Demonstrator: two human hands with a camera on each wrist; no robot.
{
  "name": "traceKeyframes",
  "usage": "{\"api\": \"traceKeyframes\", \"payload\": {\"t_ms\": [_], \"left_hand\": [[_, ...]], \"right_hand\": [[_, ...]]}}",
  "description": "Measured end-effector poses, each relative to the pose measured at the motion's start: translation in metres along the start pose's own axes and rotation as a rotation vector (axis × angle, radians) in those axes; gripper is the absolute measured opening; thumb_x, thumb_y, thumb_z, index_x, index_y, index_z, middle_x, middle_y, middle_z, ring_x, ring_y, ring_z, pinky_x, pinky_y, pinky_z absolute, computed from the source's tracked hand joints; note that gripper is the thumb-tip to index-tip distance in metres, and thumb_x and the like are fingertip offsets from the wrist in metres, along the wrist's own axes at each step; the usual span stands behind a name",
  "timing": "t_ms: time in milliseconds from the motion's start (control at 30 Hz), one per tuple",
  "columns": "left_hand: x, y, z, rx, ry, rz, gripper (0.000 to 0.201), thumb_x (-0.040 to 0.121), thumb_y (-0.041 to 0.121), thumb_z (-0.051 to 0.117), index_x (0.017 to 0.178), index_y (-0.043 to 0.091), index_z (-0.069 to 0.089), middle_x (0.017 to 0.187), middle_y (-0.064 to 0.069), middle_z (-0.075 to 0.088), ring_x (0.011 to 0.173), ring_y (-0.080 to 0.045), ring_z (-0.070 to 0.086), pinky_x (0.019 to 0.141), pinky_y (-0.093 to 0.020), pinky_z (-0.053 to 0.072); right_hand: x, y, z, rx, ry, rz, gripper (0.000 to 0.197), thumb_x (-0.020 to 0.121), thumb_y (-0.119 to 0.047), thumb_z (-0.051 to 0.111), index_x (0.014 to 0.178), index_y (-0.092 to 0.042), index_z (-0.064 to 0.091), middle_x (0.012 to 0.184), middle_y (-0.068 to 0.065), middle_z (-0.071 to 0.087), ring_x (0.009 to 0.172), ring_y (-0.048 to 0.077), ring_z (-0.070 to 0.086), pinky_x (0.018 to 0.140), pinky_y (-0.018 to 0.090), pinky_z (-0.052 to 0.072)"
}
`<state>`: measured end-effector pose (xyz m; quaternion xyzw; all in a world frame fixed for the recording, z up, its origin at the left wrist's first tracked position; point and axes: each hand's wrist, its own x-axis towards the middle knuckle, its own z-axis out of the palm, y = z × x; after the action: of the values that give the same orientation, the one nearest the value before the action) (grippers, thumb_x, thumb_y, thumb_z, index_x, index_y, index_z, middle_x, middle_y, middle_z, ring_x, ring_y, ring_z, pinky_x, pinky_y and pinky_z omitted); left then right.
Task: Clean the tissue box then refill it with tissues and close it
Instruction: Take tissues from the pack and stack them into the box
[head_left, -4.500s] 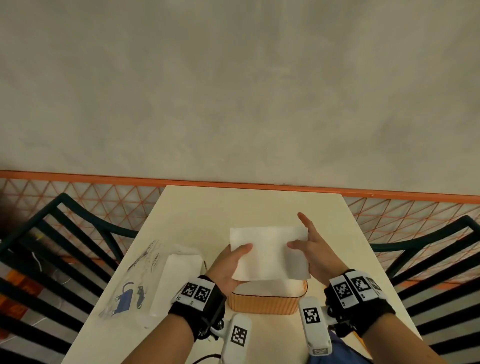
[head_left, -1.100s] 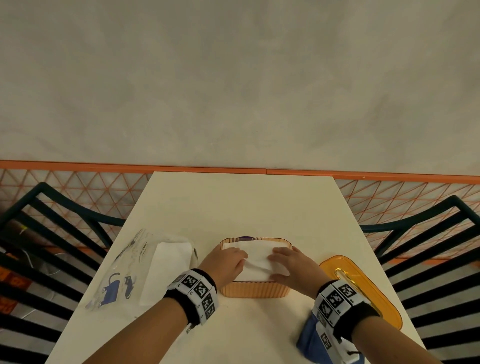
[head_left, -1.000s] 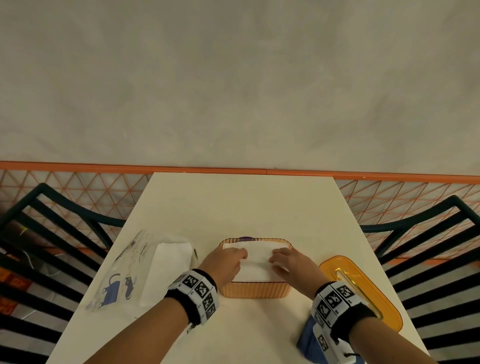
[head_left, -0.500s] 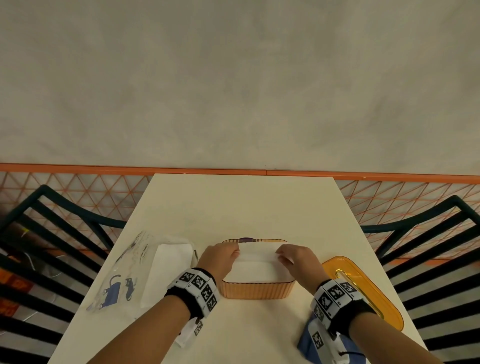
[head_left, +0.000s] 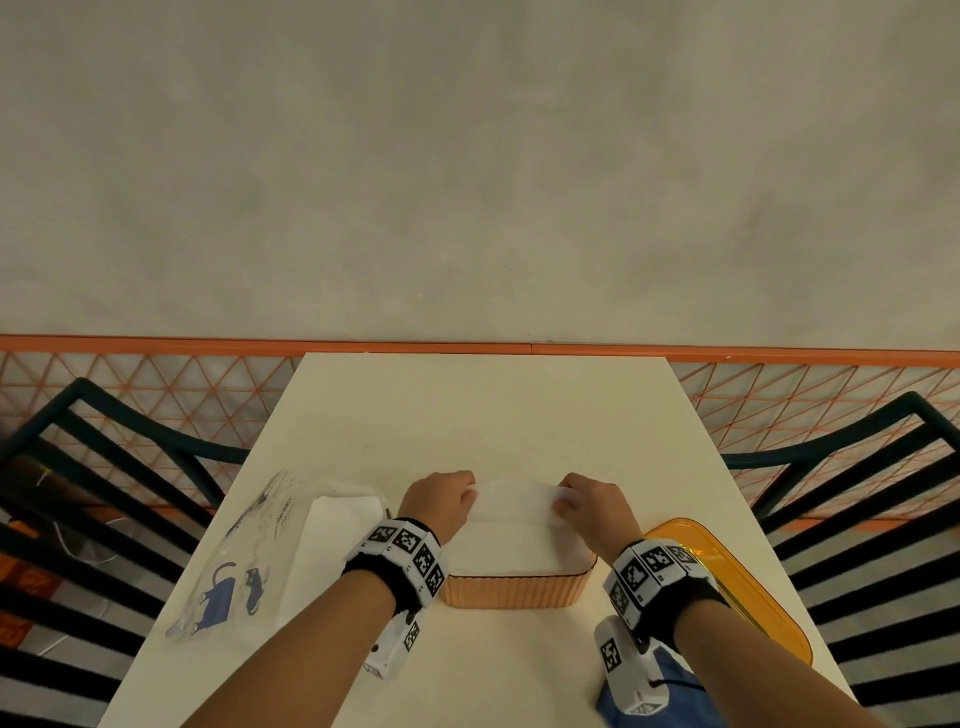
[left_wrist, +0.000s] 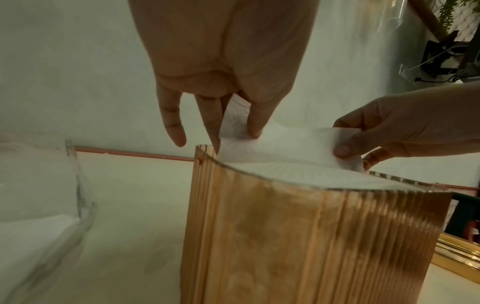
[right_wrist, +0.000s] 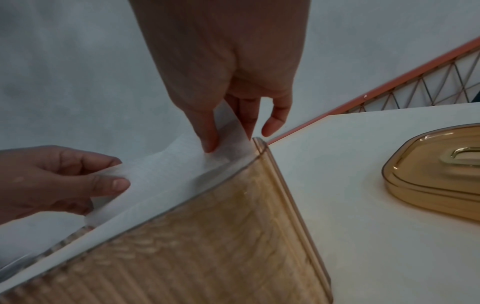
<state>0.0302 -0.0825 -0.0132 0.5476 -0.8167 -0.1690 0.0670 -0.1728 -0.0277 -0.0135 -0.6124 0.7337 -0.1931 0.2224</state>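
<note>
A ribbed amber tissue box (head_left: 514, 590) (left_wrist: 311, 236) (right_wrist: 207, 246) stands open on the table, filled with a white tissue stack (head_left: 514, 545). The top tissue (head_left: 516, 505) (left_wrist: 280, 148) (right_wrist: 166, 170) is lifted above the rim. My left hand (head_left: 441, 503) (left_wrist: 233, 135) pinches its left end between thumb and fingers. My right hand (head_left: 592, 506) (right_wrist: 228, 142) pinches its right end. The amber lid (head_left: 727, 587) (right_wrist: 439, 170) with its slot lies on the table to the right of the box.
A clear plastic tissue pack (head_left: 270, 551) with white tissues lies left of the box. A blue cloth (head_left: 654, 696) sits at the near right edge under my right forearm. Dark slatted chairs (head_left: 88, 499) flank the cream table (head_left: 483, 415); an orange railing runs behind.
Both hands lowered the tissues into the box, then slid apart to its far corners and now lift the top tissue by its two ends.
</note>
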Motion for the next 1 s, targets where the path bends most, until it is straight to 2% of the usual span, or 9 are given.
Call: {"api": "traceKeyframes", "payload": {"t_ms": [100,267,367,400,500,700,800,900,1000], "left_hand": [[-0.002,0.001,-0.003,0.043,-0.019,0.047,0.025,0.095,0.026,0.042,0.115,0.018,0.055,0.103,-0.008,0.069,0.095,-0.028,0.063,0.078,-0.030,0.044],[-0.010,0.002,0.003,0.098,0.076,0.139,0.022,0.096,0.021,0.040,0.108,0.016,0.058,0.099,-0.003,0.069,0.090,-0.024,0.062,0.073,-0.023,0.029],[-0.014,0.004,0.005,0.152,0.118,0.169,0.014,0.092,0.017,0.049,0.098,0.015,0.062,0.088,0.000,0.069,0.072,-0.024,0.061,0.070,-0.023,0.030],[-0.016,0.005,0.004,0.208,0.149,0.194,0.002,0.084,0.016,0.063,0.086,0.016,0.063,0.075,0.003,0.068,0.057,-0.020,0.056,0.064,-0.023,0.033],[-0.017,0.002,0.011,0.290,0.089,0.202,0.037,0.043,0.015,0.089,0.057,0.026,0.056,0.047,0.011,0.056,0.032,-0.009,0.042,0.042,-0.017,0.038],[-0.034,-0.004,0.026,0.418,0.120,0.217,0.031,0.039,0.021,0.089,0.058,0.027,0.065,0.069,0.012,0.065,0.057,-0.006,0.063,0.059,-0.025,0.051],[-0.046,0.006,0.030,0.440,0.173,0.172,0.022,0.043,0.023,0.083,0.056,0.023,0.066,0.089,0.003,0.070,0.081,-0.015,0.066,0.072,-0.038,0.041],[-0.057,0.017,0.034,0.458,0.160,0.139,0.021,0.046,0.025,0.079,0.060,0.022,0.064,0.073,0.004,0.064,0.066,-0.015,0.062,0.067,-0.037,0.043],[-0.060,0.022,0.040,0.438,0.188,0.122,0.024,0.047,0.025,0.078,0.069,0.021,0.067,0.064,0.006,0.060,0.054,-0.014,0.058,0.067,-0.037,0.032]], "right_hand": [[0.000,-0.002,0.000,-0.012,-0.007,0.008,0.015,0.088,-0.014,0.053,0.096,-0.004,0.061,0.081,0.011,0.060,0.076,0.021,0.048,0.065,0.026,0.035],[-0.005,-0.004,0.000,-0.095,-0.008,-0.020,0.014,0.089,-0.013,0.048,0.097,-0.012,0.060,0.082,0.004,0.060,0.076,0.019,0.048,0.065,0.024,0.033],[-0.008,0.001,0.001,-0.123,-0.002,-0.060,0.013,0.088,-0.009,0.048,0.086,-0.020,0.055,0.083,-0.004,0.059,0.077,0.017,0.049,0.067,0.021,0.033],[-0.010,0.002,0.002,-0.135,0.010,-0.088,0.014,0.087,-0.008,0.049,0.085,-0.020,0.054,0.084,-0.005,0.059,0.076,0.017,0.049,0.067,0.021,0.033],[-0.012,0.007,0.004,-0.165,0.044,-0.167,0.013,0.086,-0.006,0.050,0.089,-0.015,0.058,0.084,-0.005,0.060,0.074,0.017,0.051,0.066,0.020,0.034],[-0.018,0.012,0.003,-0.186,0.030,-0.214,0.014,0.083,-0.006,0.055,0.094,-0.013,0.061,0.098,0.001,0.065,0.085,0.026,0.061,0.069,0.022,0.038],[-0.018,0.012,0.004,-0.180,0.035,-0.212,0.014,0.083,-0.006,0.055,0.095,-0.012,0.061,0.100,0.002,0.065,0.086,0.026,0.061,0.070,0.021,0.035],[-0.020,0.010,0.004,-0.175,0.041,-0.211,0.015,0.084,-0.006,0.055,0.096,-0.010,0.061,0.101,0.003,0.065,0.088,0.025,0.061,0.070,0.020,0.034],[-0.023,0.010,0.004,-0.168,0.031,-0.205,0.016,0.083,-0.006,0.056,0.098,-0.010,0.061,0.103,0.002,0.064,0.087,0.023,0.059,0.070,0.020,0.034]]}}
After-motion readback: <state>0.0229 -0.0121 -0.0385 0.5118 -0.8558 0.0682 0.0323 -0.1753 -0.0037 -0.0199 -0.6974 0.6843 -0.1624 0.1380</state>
